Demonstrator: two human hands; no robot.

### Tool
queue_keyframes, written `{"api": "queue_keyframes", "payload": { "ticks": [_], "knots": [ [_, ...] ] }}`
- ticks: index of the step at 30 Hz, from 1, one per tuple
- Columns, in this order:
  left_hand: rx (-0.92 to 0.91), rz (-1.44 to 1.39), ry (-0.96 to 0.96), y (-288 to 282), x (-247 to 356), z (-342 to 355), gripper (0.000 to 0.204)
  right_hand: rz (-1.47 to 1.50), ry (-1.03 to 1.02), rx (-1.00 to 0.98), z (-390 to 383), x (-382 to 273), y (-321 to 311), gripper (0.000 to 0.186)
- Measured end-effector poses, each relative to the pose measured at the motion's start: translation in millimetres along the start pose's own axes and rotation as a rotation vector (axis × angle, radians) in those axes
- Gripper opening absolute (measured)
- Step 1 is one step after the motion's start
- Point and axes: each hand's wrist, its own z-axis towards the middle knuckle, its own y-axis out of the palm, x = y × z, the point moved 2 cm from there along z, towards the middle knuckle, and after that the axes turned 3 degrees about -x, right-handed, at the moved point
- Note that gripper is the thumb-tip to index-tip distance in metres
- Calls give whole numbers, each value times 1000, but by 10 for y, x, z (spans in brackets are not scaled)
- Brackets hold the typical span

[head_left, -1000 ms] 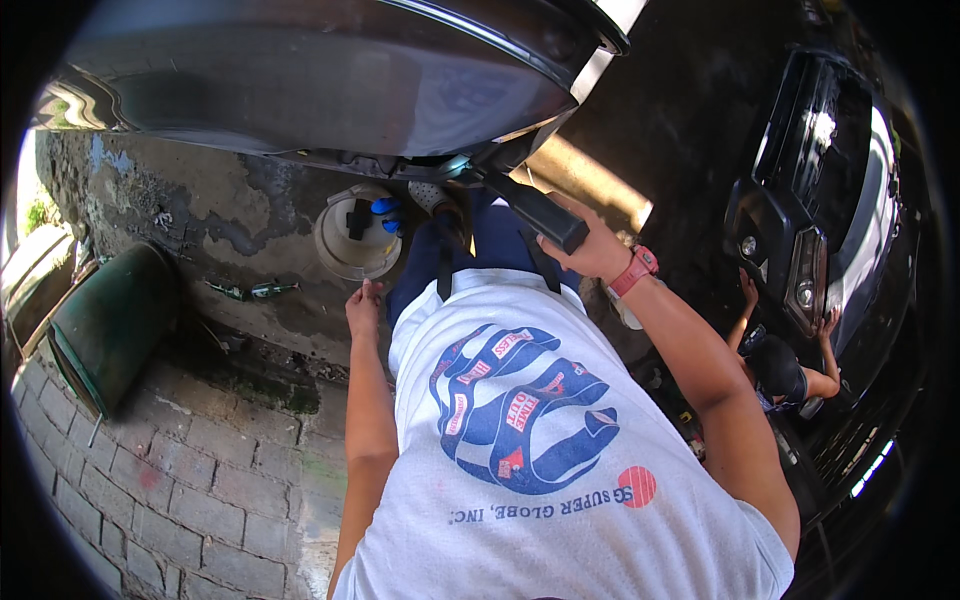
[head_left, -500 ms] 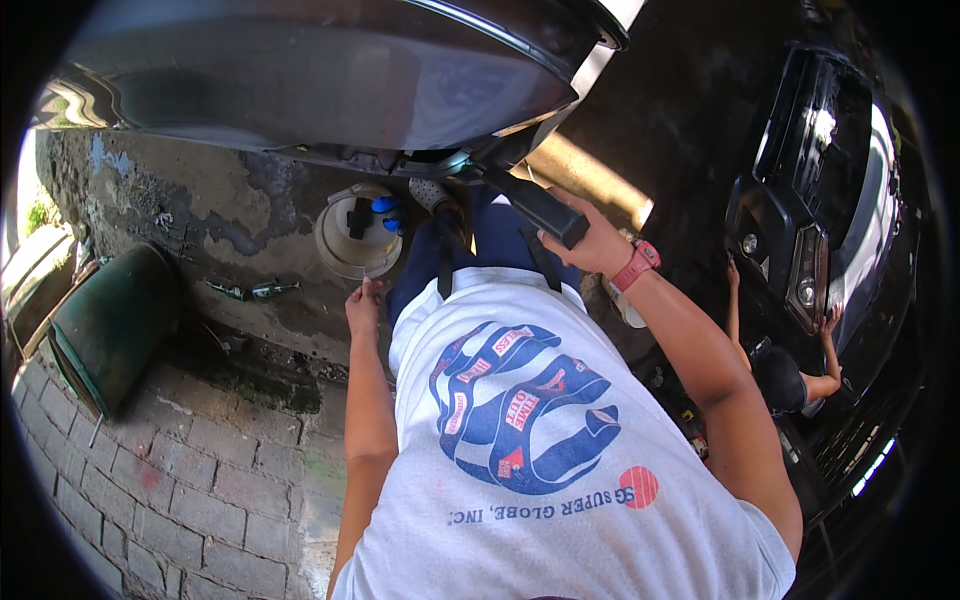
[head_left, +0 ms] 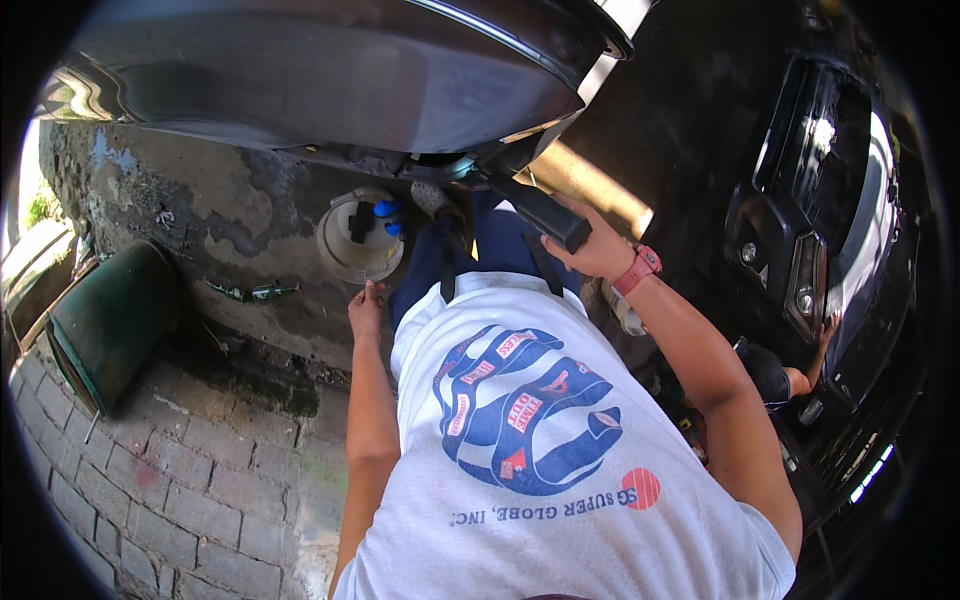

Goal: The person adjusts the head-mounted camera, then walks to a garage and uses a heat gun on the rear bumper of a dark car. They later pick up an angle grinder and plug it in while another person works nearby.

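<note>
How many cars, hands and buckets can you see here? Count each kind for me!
Cars: 2, a dark car overhead and a black car at the right
Hands: 3, the left hand, the right hand on a black handle, and another person's hand
Buckets: 1, a white bucket
Total: 6

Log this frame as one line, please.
right hand grips black handle under car body | left hand hangs free near round white canister

Car body (head_left: 330, 90) low overhead; round canister (head_left: 358, 240) just ahead; open concrete leftward.
</note>
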Motion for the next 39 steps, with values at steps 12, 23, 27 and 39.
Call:
{"api": "queue_keyframes", "payload": {
  "ticks": [12,23,27,39],
  "knots": [
    [14,-30,18,-53,-33,-22,39,21,32,-10,13,-8,-52,76],
    [28,-30,10,-52,-64,-35,40,-21,23,-32,52,114,-78,73],
    [31,-42,-15,-64,-91,-48,39,93,-46,-102,106,137,-79,60],
    [29,-75,-20,-84,-229,-52,40,71,-84,-151,88,-38,-114,47]
  ]
}}
